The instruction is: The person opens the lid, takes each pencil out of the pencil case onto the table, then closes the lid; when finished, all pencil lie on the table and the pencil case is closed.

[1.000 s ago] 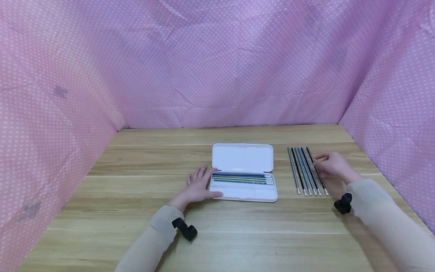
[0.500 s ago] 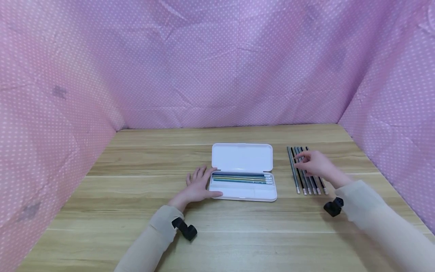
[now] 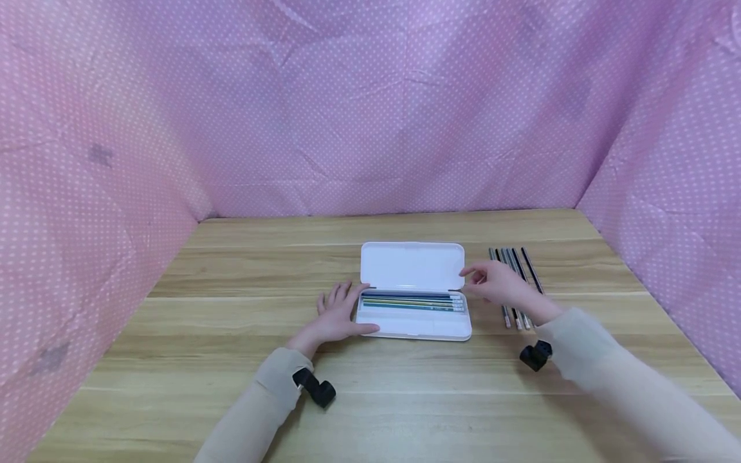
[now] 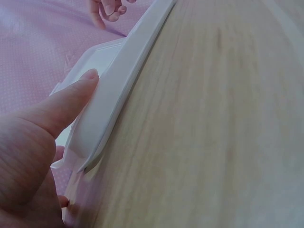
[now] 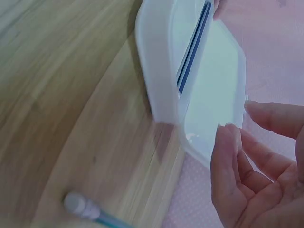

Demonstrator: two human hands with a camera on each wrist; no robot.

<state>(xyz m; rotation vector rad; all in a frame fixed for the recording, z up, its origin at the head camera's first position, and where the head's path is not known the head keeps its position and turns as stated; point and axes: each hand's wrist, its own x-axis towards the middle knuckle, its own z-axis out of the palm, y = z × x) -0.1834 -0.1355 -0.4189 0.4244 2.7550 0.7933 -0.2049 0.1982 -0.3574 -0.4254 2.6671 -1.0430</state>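
A white pencil case [image 3: 384, 323] lies open on the table with its lid [image 3: 412, 265] folded back. Several pencils [image 3: 411, 302] lie side by side along the back of its tray. My left hand [image 3: 332, 323] rests at the case's left end, fingers spread. In the left wrist view its thumb [image 4: 78, 92] lies on the front rim. My right hand [image 3: 499, 283] is over the case's right end by the hinge. Its fingers are loosely bent with nothing between them, as the right wrist view shows. More pencils [image 3: 532, 270] lie in a row to the right, partly hidden by this hand.
The wooden table [image 3: 243, 379] carries the case and the loose pencils. A pink dotted cloth [image 3: 370, 116] hangs behind and at both sides. Black wrist cameras [image 3: 317, 389] sit on both sleeves. One loose pencil's eraser end [image 5: 78, 204] shows low in the right wrist view.
My right hand has moved left from the far right of the loose pencils, across them, to the case's right end. The left hand stays in place.
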